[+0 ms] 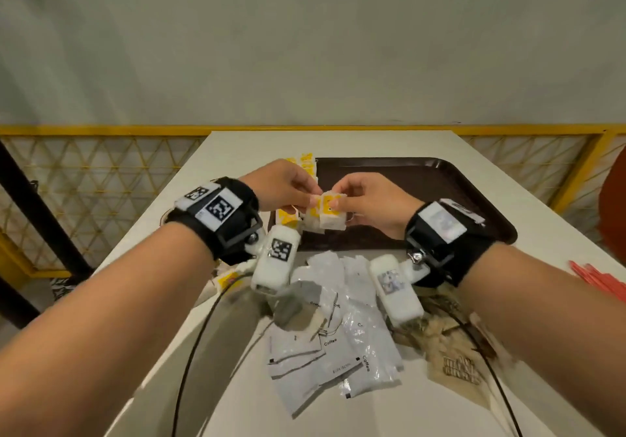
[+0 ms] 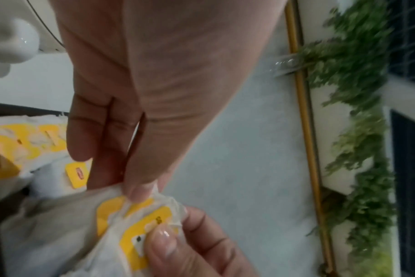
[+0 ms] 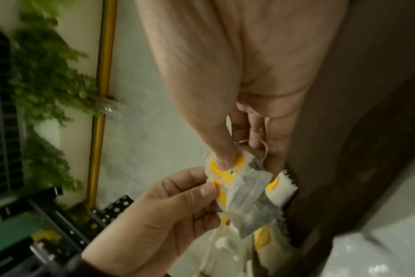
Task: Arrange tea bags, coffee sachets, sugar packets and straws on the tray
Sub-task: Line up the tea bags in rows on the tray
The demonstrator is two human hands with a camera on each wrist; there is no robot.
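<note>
Coffee sachets [image 1: 333, 342] lie heaped on the bench [image 1: 216, 152] on the near side of the brown tray [image 1: 440, 182], with brown sugar packets [image 1: 450, 345] beside them and red straws [image 1: 599, 281] further right. Above the tray's near left corner, both hands pinch one cluster of tea bags [image 1: 327, 211]: the left hand [image 1: 283, 186] grips its left edge, the right hand [image 1: 369, 204] its yellow tag. More tea bags [image 1: 306, 162] sit at the tray's far left corner.
</note>
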